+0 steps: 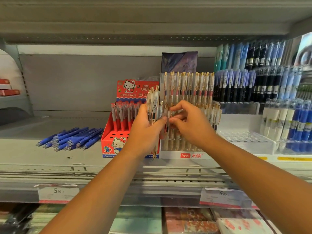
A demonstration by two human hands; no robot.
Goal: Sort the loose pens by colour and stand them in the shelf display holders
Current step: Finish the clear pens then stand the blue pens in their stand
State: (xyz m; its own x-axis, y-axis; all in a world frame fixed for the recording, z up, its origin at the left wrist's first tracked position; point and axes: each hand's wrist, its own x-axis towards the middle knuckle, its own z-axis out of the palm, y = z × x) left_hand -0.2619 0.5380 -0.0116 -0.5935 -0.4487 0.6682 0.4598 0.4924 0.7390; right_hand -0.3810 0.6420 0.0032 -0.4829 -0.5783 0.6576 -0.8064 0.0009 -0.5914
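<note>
My left hand (pixel 145 132) grips a bunch of clear pens with gold clips (pixel 153 105), held upright in front of the shelf. My right hand (pixel 189 122) pinches one clear gold-clipped pen (pixel 168 119) at the edge of that bunch. Right behind both hands stands the clear tiered display holder (pixel 185 155) marked hesu, with several matching pens (pixel 189 85) upright in its back rows. A heap of loose blue pens (pixel 72 138) lies flat on the shelf to the left.
A red Hello Kitty holder (pixel 111 142) with red pens stands left of the clear one. To the right, a white holder (pixel 244 137) and racks of blue and black pens (pixel 253 81). A wire rail (pixel 118 173) runs along the shelf front, price tags below.
</note>
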